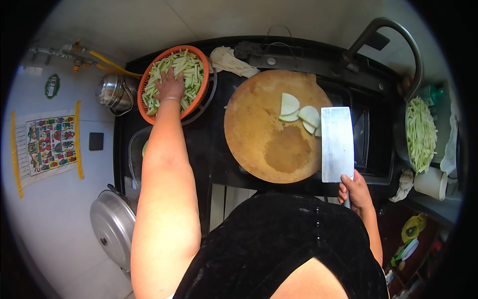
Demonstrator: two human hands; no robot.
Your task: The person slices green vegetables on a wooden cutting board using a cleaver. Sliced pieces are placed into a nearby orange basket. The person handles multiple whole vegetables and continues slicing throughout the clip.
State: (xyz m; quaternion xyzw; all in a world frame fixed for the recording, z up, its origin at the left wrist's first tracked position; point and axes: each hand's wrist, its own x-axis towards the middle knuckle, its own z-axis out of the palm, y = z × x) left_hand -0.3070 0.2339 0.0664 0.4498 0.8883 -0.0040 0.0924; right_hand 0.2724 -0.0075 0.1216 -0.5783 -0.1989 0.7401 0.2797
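My left hand (170,86) lies with fingers spread on pale green vegetable strips (192,69) that fill an orange plastic basket (205,71). Whether any strips are under the palm is hidden. In my right hand (358,190) is the handle of a cleaver (337,145). Its broad steel blade is seen flat-on, at the right edge of a round wooden chopping board (250,123). Several half-round slices of pale, green-skinned vegetable (289,103) lie on the board near the blade, partly overlapping. A wet dark patch (287,149) marks the board's near part.
A black sink (377,149) with a curved faucet (399,26) is at right. Beyond it stands a bowl of cut strips (420,134). A crumpled cloth (231,61) lies behind the board. At left are a metal pot (115,93) and a large lid (110,224).
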